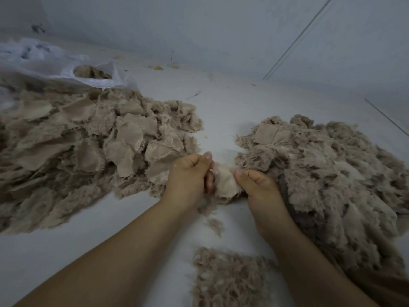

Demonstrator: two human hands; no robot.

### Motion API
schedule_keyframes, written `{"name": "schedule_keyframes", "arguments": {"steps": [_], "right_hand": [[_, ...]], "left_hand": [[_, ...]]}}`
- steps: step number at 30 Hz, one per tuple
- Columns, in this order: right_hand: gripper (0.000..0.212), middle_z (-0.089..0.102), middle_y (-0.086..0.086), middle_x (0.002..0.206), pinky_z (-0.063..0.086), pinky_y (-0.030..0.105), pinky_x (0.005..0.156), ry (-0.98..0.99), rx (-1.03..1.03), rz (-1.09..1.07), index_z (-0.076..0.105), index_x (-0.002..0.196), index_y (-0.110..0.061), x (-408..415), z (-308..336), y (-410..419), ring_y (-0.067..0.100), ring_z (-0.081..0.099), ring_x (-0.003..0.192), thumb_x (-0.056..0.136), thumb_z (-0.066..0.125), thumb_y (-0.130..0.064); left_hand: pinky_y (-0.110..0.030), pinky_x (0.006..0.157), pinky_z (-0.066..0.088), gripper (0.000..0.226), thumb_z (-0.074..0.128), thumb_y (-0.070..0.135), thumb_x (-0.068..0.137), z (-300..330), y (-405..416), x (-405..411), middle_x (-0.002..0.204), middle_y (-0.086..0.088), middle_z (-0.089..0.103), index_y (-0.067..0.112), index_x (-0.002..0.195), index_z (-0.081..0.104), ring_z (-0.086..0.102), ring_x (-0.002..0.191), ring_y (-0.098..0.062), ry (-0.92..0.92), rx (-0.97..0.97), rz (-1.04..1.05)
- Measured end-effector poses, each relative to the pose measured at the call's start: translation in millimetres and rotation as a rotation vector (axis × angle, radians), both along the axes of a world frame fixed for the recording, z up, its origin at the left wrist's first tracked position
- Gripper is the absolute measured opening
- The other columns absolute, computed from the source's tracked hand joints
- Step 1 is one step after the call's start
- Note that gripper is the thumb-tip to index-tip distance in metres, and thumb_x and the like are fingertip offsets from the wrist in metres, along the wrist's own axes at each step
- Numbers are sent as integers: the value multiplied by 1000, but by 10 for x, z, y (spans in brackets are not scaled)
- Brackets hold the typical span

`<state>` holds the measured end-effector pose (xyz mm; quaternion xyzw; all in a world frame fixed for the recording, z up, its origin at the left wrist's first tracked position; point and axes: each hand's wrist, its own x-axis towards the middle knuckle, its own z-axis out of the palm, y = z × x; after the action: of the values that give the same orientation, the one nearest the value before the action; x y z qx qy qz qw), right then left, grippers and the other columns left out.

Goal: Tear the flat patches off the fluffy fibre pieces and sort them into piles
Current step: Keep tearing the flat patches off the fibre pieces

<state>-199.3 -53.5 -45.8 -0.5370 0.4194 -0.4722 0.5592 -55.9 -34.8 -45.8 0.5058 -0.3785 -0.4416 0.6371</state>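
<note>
Mid-tear between two heaps on the floor (221,103), the left hand (188,176) and right hand (259,187) each pinch one fluffy piece (224,181), its flat patch apparently half-peeled, calling next for a steady outward pull.

The pale floor (221,103) carries three fibre heaps (88,140) and a plastic bag (66,69).

No readable text, labels, brands, numbers or signs anywhere in view; fibre, plastic and floor surfaces all carry none.
</note>
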Motion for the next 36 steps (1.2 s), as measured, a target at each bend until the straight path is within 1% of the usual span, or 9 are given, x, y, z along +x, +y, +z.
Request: {"name": "schedule_keyframes", "arguments": {"steps": [4, 12, 18, 21, 25, 28, 32, 34, 36], "right_hand": [[33, 69, 34, 90, 51, 41, 80, -18, -13, -2, 68, 89, 17, -5, 6, 3, 31, 61, 81, 98, 56, -13], [35, 66, 40, 96, 52, 44, 83, -46, 3, -2, 66, 95, 21, -14, -13, 2, 35, 62, 83, 99, 54, -12], [35, 70, 34, 96, 52, 46, 86, -58, 1, -9, 69, 94, 16, -18, -26, -6, 35, 65, 85, 96, 58, -17], [33, 75, 21, 95, 55, 44, 89, -78, 9, -21, 75, 92, 0, -17, -8, 0, 32, 72, 93, 93, 58, -28], [48, 70, 35, 94, 51, 64, 90, -45, -14, 21, 73, 91, 7, -23, 2, 12, 58, 62, 93, 83, 64, -39], [36, 61, 45, 94, 45, 72, 83, 19, -37, -27, 73, 87, 5, -22, -26, -12, 68, 51, 90, 95, 61, -28], [51, 75, -4, 74, 49, 38, 87, -15, 9, -111, 69, 56, -24, -25, -86, -89, 9, 70, 80, 103, 50, -22], [55, 73, -11, 73, 46, 32, 90, -20, 20, -117, 64, 51, -25, -29, -107, -110, -2, 67, 75, 104, 48, -22], [55, 74, -9, 77, 46, 34, 94, -14, 7, -109, 63, 53, -25, -27, -111, -105, 0, 68, 79, 105, 46, -23]], "left_hand": [[-16, 35, 29, 44, 59, 46, 93, 60, 13, 72, 44, -3, 46, 12, 65, 60, 35, 34, -11, -59, 32, -179], [-17, 36, 22, 28, 49, 10, 98, 56, 17, 54, 44, -6, 38, 7, 71, 56, 27, 33, -11, 124, 10, -38], [-16, 38, 19, 41, 63, 41, 90, 107, 36, 113, 42, -5, 39, 5, 71, 57, 25, 33, -12, -91, 123, -243], [-16, 37, 20, 29, 65, 23, 92, 116, 63, 54, 41, -1, 39, 1, 74, 60, 27, 33, -9, -168, 117, -302], [-16, 38, 18, 23, 60, 15, 95, 129, 41, 71, 42, -3, 36, 0, 79, 56, 25, 34, -10, -129, 95, -232], [-16, 37, 18, 24, 59, 16, 95, 128, 60, 113, 40, -2, 37, -7, 87, 59, 23, 33, -11, -103, 124, -356], [-21, 37, 38, 14, 57, 13, 91, 207, 18, 198, 54, -8, 61, 1, 86, 53, 46, 36, -13, 214, -52, -264], [-29, 58, 57, 14, 52, 2, 95, 230, -35, 245, 103, -11, 72, 6, 109, 53, 72, 76, -19, 335, -158, -149], [-34, 70, 58, 40, 55, -4, 94, 148, -45, 228, 122, -6, 61, 22, 124, 50, 70, 96, -20, 173, -123, -85]]}}
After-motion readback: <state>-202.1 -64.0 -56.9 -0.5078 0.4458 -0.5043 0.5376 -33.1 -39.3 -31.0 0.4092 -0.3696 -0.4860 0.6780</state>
